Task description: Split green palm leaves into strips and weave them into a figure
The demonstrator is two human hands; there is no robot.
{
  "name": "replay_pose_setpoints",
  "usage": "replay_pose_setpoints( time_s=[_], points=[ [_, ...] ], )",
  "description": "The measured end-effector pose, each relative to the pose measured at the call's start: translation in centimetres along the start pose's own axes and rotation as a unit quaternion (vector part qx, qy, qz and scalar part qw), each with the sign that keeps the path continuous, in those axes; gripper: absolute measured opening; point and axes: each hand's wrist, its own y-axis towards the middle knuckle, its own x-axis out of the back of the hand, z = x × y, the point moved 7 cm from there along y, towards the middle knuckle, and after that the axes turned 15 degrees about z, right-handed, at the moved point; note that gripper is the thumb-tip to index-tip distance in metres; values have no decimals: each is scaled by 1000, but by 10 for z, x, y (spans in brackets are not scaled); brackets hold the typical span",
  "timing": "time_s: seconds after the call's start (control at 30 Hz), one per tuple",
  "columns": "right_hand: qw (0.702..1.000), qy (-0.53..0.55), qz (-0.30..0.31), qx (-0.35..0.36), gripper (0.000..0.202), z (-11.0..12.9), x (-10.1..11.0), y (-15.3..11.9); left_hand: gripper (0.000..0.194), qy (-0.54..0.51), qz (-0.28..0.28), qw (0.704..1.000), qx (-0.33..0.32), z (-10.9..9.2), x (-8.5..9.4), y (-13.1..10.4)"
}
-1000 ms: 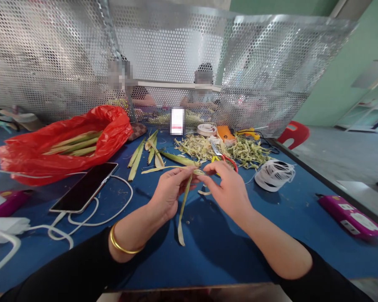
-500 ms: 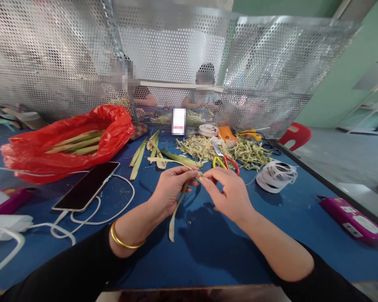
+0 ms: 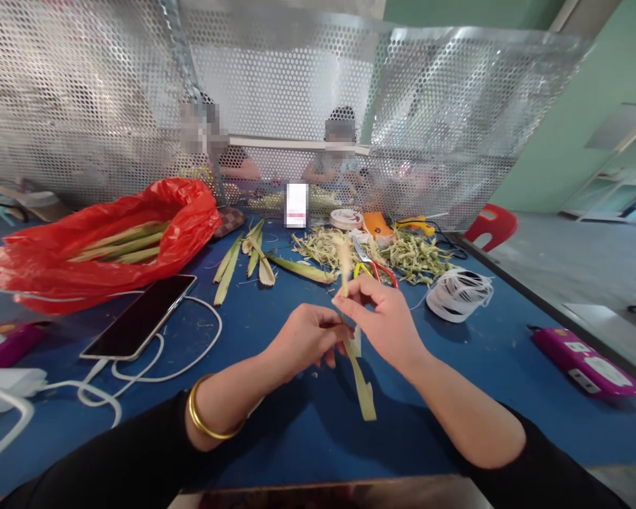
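Between my two hands, over the middle of the blue table [image 3: 275, 438], is a pale green leaf strip [image 3: 364, 396]. My left hand [image 3: 312, 339] pinches it low down, and one broad end hangs toward the table's front edge. Just above, my right hand [image 3: 379, 311] pinches the same strip, whose blurred upper end points away from me. Fingers hide the middle of the strip. Behind my right hand lie scissors [image 3: 386, 274] with red and yellow handles, partly covered by it. Several cut leaves [image 3: 227, 268] and a longer green leaf [image 3: 304, 270] rest beyond my left hand.
A red plastic bag [image 3: 191, 212] holding long leaves stands at the left, near a phone [image 3: 138, 318] with a white cable. Leaf shreds [image 3: 418, 254] are heaped at the back. A white cord roll [image 3: 456, 295] and purple power bank [image 3: 588, 360] lie right. A perforated screen [image 3: 286, 78] stands behind.
Both hands have turned the strip from slanting sideways to nearly in line with my view. My left hand has moved right and nearer me, below my right hand.
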Motion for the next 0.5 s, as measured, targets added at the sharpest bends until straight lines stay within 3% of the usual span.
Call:
replay_pose_setpoints(
  time_s=[0.07, 0.13, 0.2, 0.3, 0.5],
  points=[
    [979, -150, -17, 136, 10, 27, -3, -9, 18, -42, -21, 999, -18, -1, 6, 0],
    [918, -300, 9, 258, 15, 48, -19, -21, 13, -112, -45, 992, -34, -1, 14, -1],
    [847, -420, 51, 322, 20, 55, -37, -30, 17, -191, -57, 979, -47, 0, 21, -2],
    [789, -510, 97, 330, 23, 49, -52, -30, 23, -261, -75, 961, -54, 3, 32, -3],
    [763, -547, 128, 320, 22, 38, -56, -24, 22, -255, -105, 960, -43, 5, 49, -4]
  ],
)
